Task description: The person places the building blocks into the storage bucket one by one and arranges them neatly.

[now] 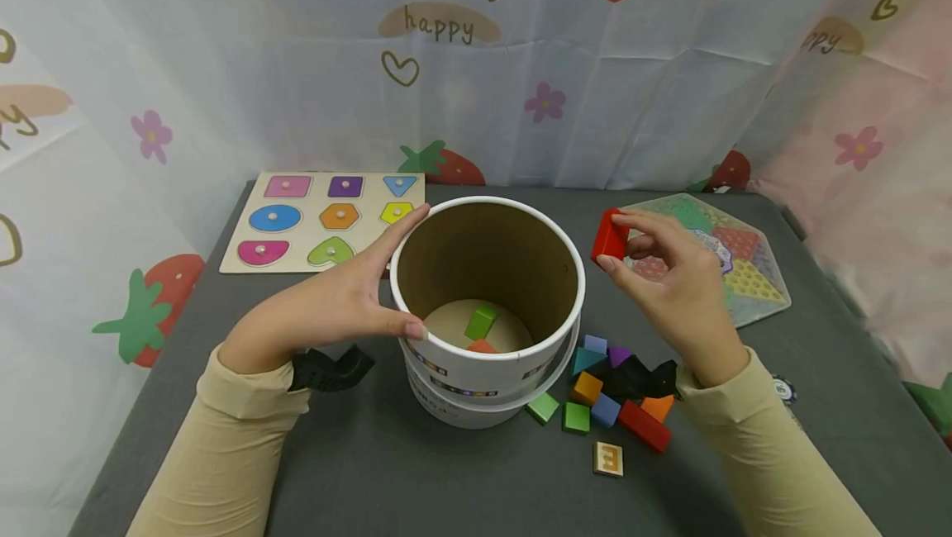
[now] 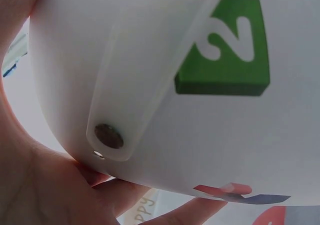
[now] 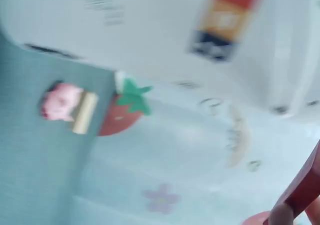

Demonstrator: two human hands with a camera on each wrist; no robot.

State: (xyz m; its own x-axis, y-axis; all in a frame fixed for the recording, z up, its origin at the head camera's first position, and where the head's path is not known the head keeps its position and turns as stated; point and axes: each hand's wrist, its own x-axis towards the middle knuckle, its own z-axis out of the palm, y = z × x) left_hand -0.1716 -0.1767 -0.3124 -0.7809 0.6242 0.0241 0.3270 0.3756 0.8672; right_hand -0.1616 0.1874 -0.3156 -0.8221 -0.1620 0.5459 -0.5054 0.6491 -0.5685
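Observation:
A white bucket point(image 1: 476, 376) stands upright on the grey table, its handle hanging down in front. My left hand point(image 1: 335, 297) holds it by the left side of the rim, thumb at the front and fingers spread toward the back. Outside the rim on the right, my right hand point(image 1: 673, 273) pinches a red block point(image 1: 611, 235) between thumb and fingertips. The same red block point(image 3: 302, 187) shows at the edge of the right wrist view, near the bucket wall point(image 3: 150, 35). On the bucket's floor lie a green block point(image 1: 481, 321) and a partly hidden orange-red block point(image 1: 482, 346).
Several colored blocks, among them a long red block point(image 1: 644, 426), lie right of the bucket below my right wrist. A wooden letter tile point(image 1: 608, 459) sits closer. Behind left lies a shape puzzle board point(image 1: 305, 258); behind right, a patterned hexagonal piece point(image 1: 751, 277).

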